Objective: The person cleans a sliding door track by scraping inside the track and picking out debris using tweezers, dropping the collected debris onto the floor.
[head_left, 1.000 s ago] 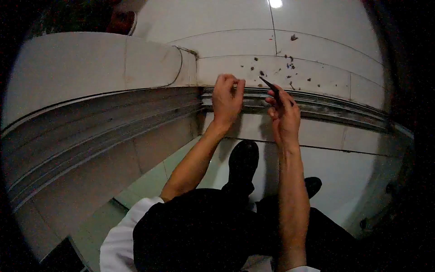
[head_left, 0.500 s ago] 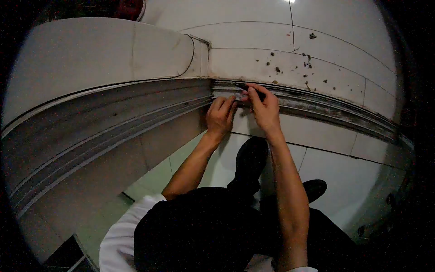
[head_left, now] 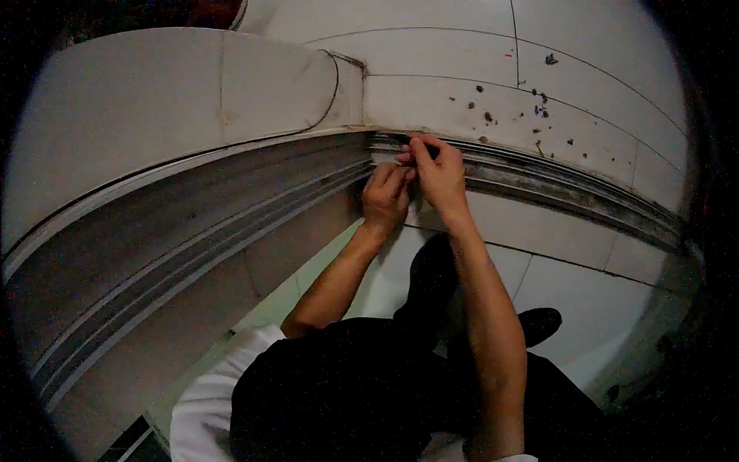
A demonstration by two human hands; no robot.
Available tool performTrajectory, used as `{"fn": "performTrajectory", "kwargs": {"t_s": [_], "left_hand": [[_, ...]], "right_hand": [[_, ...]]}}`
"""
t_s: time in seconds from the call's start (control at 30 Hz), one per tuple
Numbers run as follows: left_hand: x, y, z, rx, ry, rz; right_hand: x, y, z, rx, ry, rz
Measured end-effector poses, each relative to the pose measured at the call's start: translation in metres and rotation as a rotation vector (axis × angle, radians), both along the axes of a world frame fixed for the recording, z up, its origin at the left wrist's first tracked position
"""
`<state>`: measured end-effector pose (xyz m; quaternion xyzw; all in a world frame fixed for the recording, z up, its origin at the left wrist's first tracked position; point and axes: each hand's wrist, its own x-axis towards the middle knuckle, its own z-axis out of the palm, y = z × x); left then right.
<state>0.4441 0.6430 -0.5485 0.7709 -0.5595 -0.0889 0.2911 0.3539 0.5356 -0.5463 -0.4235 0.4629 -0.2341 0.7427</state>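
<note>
A ribbed metal sliding-door track (head_left: 570,189) runs across the floor, its grooves dark with dirt. At the track's left end, by the corner, my left hand (head_left: 385,199) rests with bent fingers pressed together against the near edge. My right hand (head_left: 442,174) is just beside it, thumb and fingers pinched low over the grooves. What the pinch holds, if anything, is hidden by the fingers. The fingertips of both hands nearly meet.
A panel with metal rails (head_left: 192,200) stands along the left and meets the track. A thin black cable (head_left: 336,88) curves over the pale ledge (head_left: 154,85). Dark crumbs of dirt (head_left: 488,117) lie scattered on the tiles beyond. My shoe (head_left: 540,326) is on the near floor.
My right hand has shifted left along the track, closer to my left hand. A thin dark piece seen at its fingertips earlier is now hidden. The view has shifted slightly.
</note>
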Motion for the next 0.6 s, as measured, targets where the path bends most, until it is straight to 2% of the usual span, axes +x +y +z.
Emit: {"fn": "performTrajectory", "kwargs": {"t_s": [0.3, 0.6], "left_hand": [[0.002, 0.005, -0.006, -0.018, 0.025, -0.019], [-0.001, 0.005, -0.016, -0.081, -0.014, 0.016]], "right_hand": [[0.014, 0.003, 0.005, -0.014, 0.000, 0.021], [0.026, 0.004, 0.007, -0.224, 0.133, 0.091]]}}
